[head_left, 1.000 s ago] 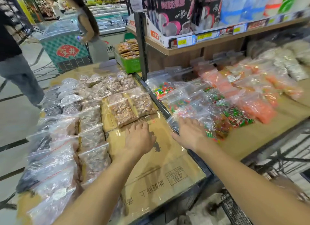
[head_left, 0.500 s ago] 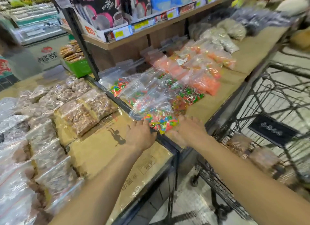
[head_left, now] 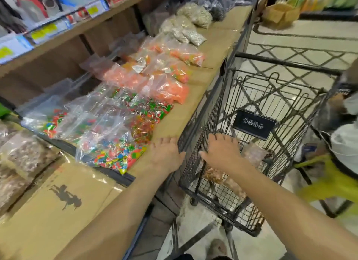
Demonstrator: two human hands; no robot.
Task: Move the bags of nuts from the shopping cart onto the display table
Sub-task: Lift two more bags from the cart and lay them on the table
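Observation:
A black wire shopping cart stands beside the cardboard-covered display table. Clear bags of brown nuts lie on the cart's floor, seen through the mesh. My right hand reaches over the cart's near rim with fingers spread, above the bags and holding nothing. My left hand hovers flat over the table's edge just left of the cart, also empty. More bags of nuts lie on the table at the far left.
Bags of coloured candy, orange sweets and pale seeds cover the neighbouring table. A shelf of boxed goods runs above. A yellow object and a white bucket stand right of the cart.
My view has swung right from the nut table to the cart. Both hands left the cardboard and moved right; the right one now reaches over the cart.

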